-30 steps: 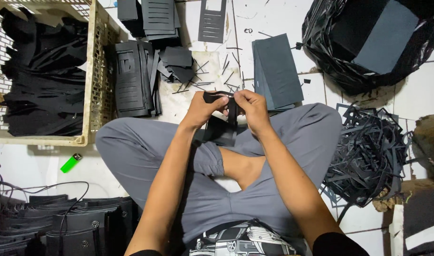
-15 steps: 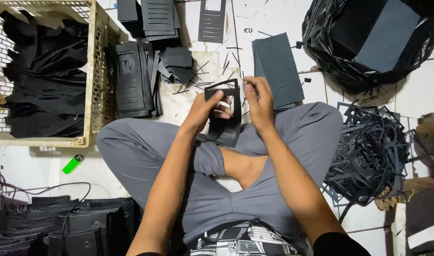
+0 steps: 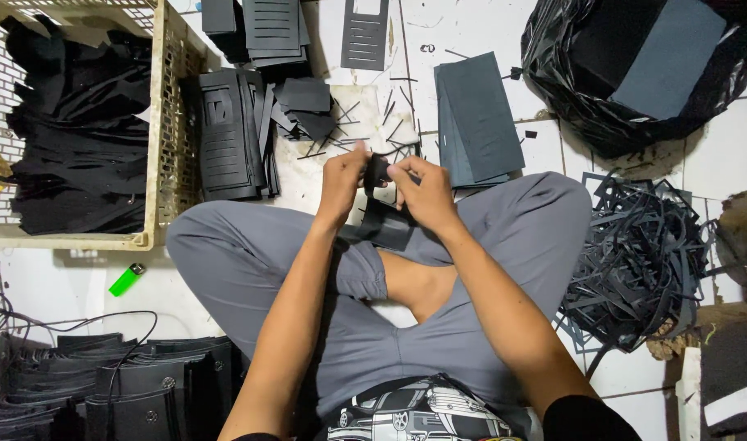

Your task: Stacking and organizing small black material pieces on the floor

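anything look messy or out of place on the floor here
Yes. Thin black offcut strips lie scattered on the white floor ahead of the hands, and a tangled heap of black trimmings sprawls by the right knee. A green lighter lies loose beside the basket, unlike everything else there.

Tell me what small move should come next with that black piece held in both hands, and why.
Probably pull the black piece flat between the left hand and right hand: it looks bunched at the fingers, its lower part draped on the grey trousers.
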